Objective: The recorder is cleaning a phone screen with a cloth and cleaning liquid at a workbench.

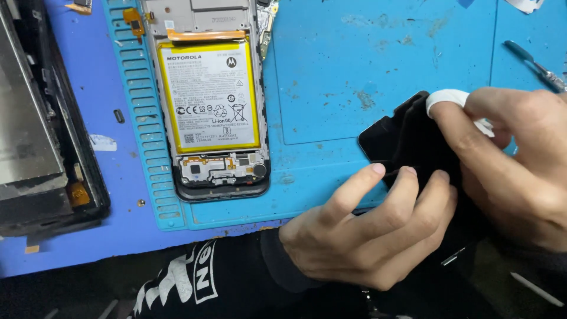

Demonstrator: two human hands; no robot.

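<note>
A view from above of a phone repair in progress on a blue worktop (106, 236) covered by a lighter blue mat (378, 65). At the near right, the left hand (366, 236) pins down a black panel (401, 139), apparently a phone's back cover or screen, with its fingers curled flat onto the near edge. The right hand (520, 159) grips the panel from the right, and a white wipe or tape (447, 98) is wrapped round the fingertip pressed on its far edge. This looks like the cleaning or rubbing stage, working along the panel's rim; the next move seems to call for firm, even pressure while the left hand keeps the panel from sliding. Well apart, at the far left of the mat, lies an opened phone (209, 100), its yellow-edged battery (208, 94) and small circuit board showing. Another dismantled device (41, 130) sits at the left edge, and metal tweezers (534, 65) lie at the far right.
</note>
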